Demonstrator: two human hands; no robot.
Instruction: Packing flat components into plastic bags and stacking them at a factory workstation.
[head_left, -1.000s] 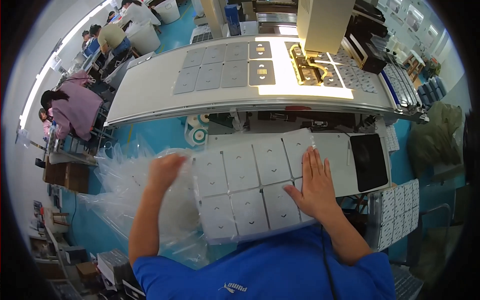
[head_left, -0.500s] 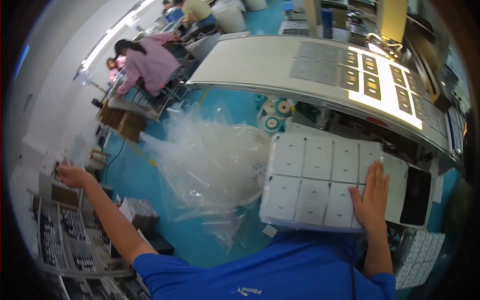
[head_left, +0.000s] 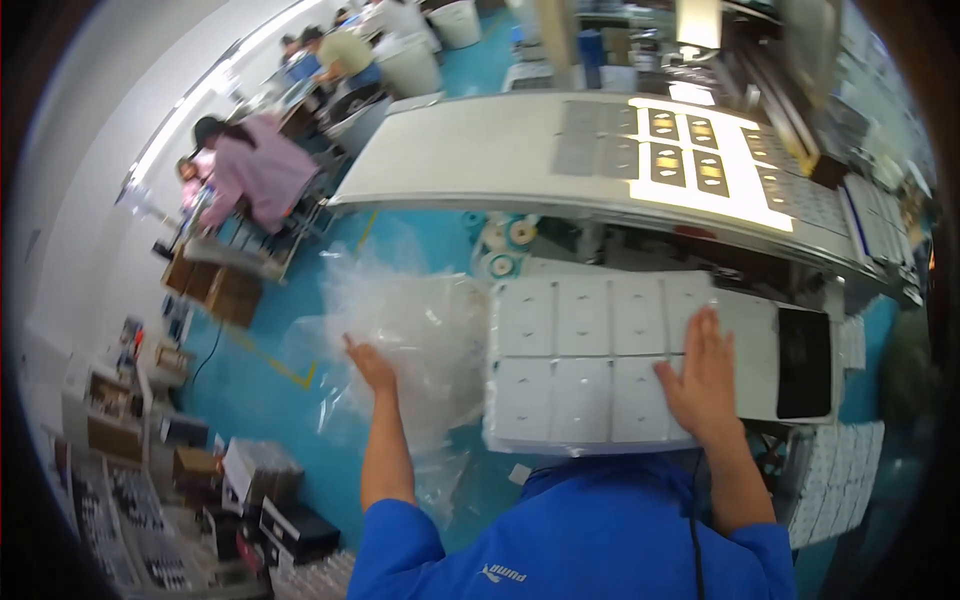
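Observation:
My right hand (head_left: 703, 385) lies flat with fingers stretched on a stack of white sheets (head_left: 560, 392), at its right side. Each sheet is divided into several rounded rectangular panels with small dark marks, and the surface shines in places. My left hand (head_left: 372, 365) is in the air left of the stack, fingers apart and nothing visible in it. Behind that hand spreads a large heap of crumpled clear plastic film (head_left: 425, 310) above the floor.
Beyond the stack runs a long pale conveyor table (head_left: 450, 150) with a brightly lit panel (head_left: 735, 185) bearing dark cards. Reels (head_left: 502, 264) sit beneath it. More white sheets (head_left: 835, 480) stand at lower right. Boxes (head_left: 300, 525) lie lower left. A person in pink (head_left: 255, 170) works far left.
My left hand has swung in from the far left to the film heap beside the stack. My right hand stays on the sheets. The view has shifted with my head.

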